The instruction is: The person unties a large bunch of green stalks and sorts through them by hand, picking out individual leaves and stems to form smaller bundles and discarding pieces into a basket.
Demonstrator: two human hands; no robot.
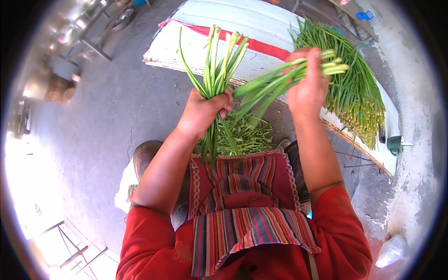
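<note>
My left hand [206, 110] grips a bunch of long green stalks [217, 73] around the middle, pale cut ends upward and leafy ends hanging over my apron. In my right hand [308, 84] is a second bunch of green stalks [269, 85], held nearly level with its pale ends to the right. The leaf tips of this second bunch reach close to my left hand. On the white board to the right lies a large pile of the same greens [350, 80], stem ends toward me. Trimmed green scraps [245, 133] are heaped on the floor between my knees.
The white board [217, 14] has a ragged edge and a red ribbon [260, 47] across it. At its right end stands a dark green cup [394, 145] beside a wall. A plastic bag [391, 250] lies lower right. A striped apron [252, 231] covers my lap.
</note>
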